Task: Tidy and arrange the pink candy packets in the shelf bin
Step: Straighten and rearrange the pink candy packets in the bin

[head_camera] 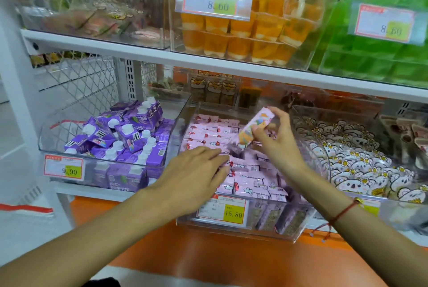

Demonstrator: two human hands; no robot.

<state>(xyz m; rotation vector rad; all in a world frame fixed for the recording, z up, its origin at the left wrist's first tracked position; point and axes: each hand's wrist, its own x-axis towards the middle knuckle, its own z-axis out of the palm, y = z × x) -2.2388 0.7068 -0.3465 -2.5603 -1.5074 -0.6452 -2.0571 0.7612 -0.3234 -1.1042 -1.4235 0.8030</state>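
The purple drink cartons [120,133] fill the bin at the left, apart from the work; next comes the left hand [194,171], fingers straight and flat, pressing down on the pink candy packets [215,133] in the clear shelf bin [238,228], gripping nothing; the packets lie in rough rows at the back and looser, overlapping, toward the front wall; they look light, thin and glossy, so likely slippery against one another and apt to slide as a pile; a flat palm to square them, or a pinch at a crimped end seam, seems the safest hold; the right hand [275,138] pinches one lifted packet [254,128] between thumb and fingertips, tilted above the middle of the bin; the bear-print packets [361,161] sit in the bin to the right.
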